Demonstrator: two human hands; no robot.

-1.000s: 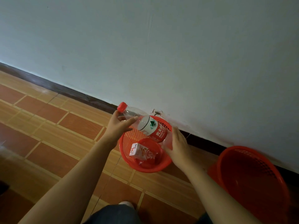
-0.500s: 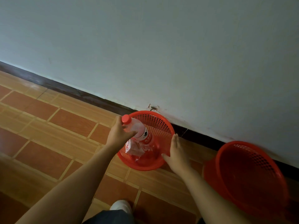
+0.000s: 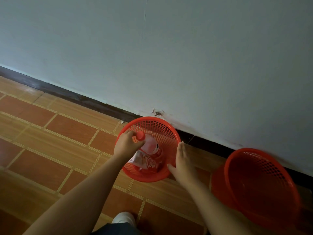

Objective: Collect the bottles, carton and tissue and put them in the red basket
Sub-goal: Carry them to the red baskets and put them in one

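Note:
A red mesh basket [image 3: 157,123] stands on the floor against the wall. My left hand [image 3: 126,145] grips the neck of a clear bottle [image 3: 150,146] with a red cap and red label. The bottle stands nearly upright inside the basket. Under it lies a white and red carton [image 3: 142,159], partly hidden by the bottle. My right hand [image 3: 183,161] rests with straight fingers against the basket's right outer side, holding nothing.
A second, larger red basket [image 3: 259,185] stands to the right near the wall. The floor is orange and brown tile, with a dark skirting board along the pale wall. My shoe [image 3: 124,217] and knee show at the bottom.
The bottle went from lying tilted above the basket, held at both ends, to standing inside it. My right hand let go of its base and moved to the basket's side.

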